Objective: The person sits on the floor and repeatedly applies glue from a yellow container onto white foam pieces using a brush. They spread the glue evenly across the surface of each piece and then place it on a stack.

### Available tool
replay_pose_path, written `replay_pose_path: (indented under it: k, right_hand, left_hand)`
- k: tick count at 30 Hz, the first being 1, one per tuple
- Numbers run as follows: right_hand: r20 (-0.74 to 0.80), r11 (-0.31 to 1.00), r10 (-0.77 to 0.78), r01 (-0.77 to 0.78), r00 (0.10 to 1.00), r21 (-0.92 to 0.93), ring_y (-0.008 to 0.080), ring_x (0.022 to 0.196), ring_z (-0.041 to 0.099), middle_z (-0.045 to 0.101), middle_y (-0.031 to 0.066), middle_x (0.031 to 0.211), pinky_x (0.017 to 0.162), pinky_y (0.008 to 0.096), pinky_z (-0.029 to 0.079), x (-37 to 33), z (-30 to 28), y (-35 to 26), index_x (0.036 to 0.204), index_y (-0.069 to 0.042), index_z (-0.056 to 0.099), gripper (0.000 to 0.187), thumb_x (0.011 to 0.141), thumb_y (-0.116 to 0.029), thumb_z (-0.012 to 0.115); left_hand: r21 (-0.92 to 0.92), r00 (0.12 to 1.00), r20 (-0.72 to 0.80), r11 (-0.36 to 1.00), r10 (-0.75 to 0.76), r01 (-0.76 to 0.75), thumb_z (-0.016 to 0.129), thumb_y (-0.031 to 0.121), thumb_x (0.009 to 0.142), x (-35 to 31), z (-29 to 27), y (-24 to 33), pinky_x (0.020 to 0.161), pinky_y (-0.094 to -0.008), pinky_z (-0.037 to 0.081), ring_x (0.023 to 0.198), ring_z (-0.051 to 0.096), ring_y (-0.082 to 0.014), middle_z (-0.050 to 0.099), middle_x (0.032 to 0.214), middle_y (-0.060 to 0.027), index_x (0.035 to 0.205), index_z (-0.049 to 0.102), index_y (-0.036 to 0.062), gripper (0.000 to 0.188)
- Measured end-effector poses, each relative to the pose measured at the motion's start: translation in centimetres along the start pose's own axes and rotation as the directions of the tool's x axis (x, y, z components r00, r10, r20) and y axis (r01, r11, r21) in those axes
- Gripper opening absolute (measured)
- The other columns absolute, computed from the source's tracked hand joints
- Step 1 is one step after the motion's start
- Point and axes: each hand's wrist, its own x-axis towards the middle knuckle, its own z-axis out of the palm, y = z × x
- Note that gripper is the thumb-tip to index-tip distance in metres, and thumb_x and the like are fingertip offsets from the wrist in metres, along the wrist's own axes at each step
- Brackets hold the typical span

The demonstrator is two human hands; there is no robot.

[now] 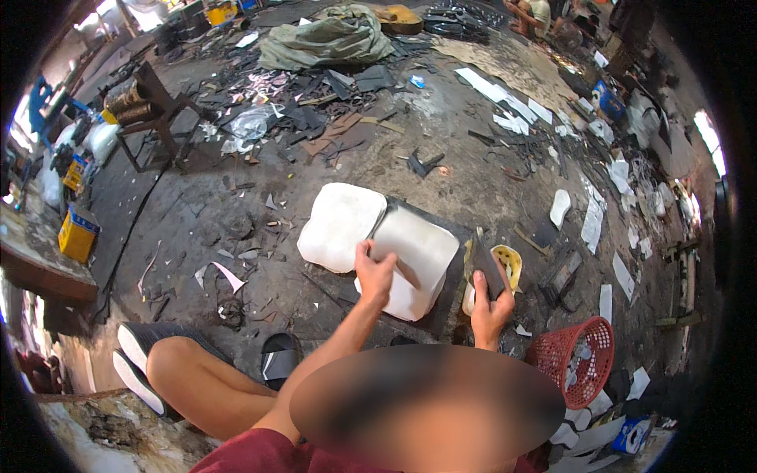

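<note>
My left hand (375, 276) is over a stack of white rounded sheets (418, 236), its fingers curled together; whether something thin is pinched in them is hidden. A second white stack (343, 221) lies against it on the left. Both rest on a dark flat board (453, 292) on the floor. To the right, my right hand (490, 314) is closed around a dark flat slab-like piece (490, 272), held tilted with its far end pointing away from me. Beside that hand stands a yellowish, stained open container (507, 262), partly covered by the slab.
A red mesh basket (572, 355) stands at the lower right, with scraps in it. One slipper (281, 359) is near my leg. White offcuts (607, 303) and a sole-shaped white piece (560, 206) litter the right. A wooden chair (150, 110) and yellow-blue box (77, 232) are left.
</note>
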Motion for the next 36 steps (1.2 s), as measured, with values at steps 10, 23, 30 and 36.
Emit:
replay_pose_path:
  k: [10,23,30,36]
  right_hand:
    - [-0.087,0.994,0.102,-0.104,0.991,-0.019,0.0208,0.106,0.066,0.07,0.0139,0.117,0.094,0.0337,0.05,-1.4,-1.6,2.1,0.127,0.004,0.063,0.034,0.094,-0.006,0.064]
    - [-0.083,0.294,0.375,-0.204,0.923,-0.934,0.0435,0.091,0.069,0.07,0.0255,0.091,0.081,0.0493,0.057,5.1,-4.7,17.4,0.102,0.0,0.06,0.026,0.08,-0.011,0.069]
    - [-0.226,0.879,0.477,-0.457,0.85,0.139,0.0242,0.099,0.066,0.069,0.0135,0.112,0.092,0.0389,0.051,5.9,-14.6,11.6,0.13,0.004,0.057,0.052,0.081,-0.005,0.074]
    - [0.16,0.403,0.638,-0.149,0.753,-0.903,0.0352,0.105,0.067,0.071,0.0136,0.107,0.087,0.0453,0.052,1.5,-20.8,7.5,0.123,-0.014,0.062,0.038,0.085,-0.014,0.069]
  left_hand:
    - [0.235,0.85,-0.526,0.954,-0.038,0.188,0.073,-0.001,0.075,11.0,-13.7,-1.7,0.088,-0.0375,0.051,0.103,0.061,-0.0255,0.058,0.121,-0.0167,0.142,0.037,0.0042,0.076]
    - [-0.456,0.573,0.16,0.455,-0.804,0.765,0.066,0.067,0.079,-6.0,-2.4,-8.5,0.123,-0.0478,0.019,0.149,0.022,-0.0367,0.023,0.157,-0.0252,0.154,0.014,-0.0052,0.116]
    - [-0.354,0.566,0.343,0.455,-0.749,0.817,0.066,0.067,0.08,-5.3,-3.0,-6.2,0.125,-0.0472,0.013,0.153,0.009,-0.0376,0.008,0.164,-0.0256,0.157,-0.002,-0.0055,0.125]
    - [0.034,0.641,0.148,0.652,-0.753,0.758,0.064,0.036,0.096,-8.4,-6.3,-7.3,0.111,-0.042,0.04,0.137,0.048,-0.033,0.041,0.152,-0.0257,0.149,0.04,-0.0035,0.071]
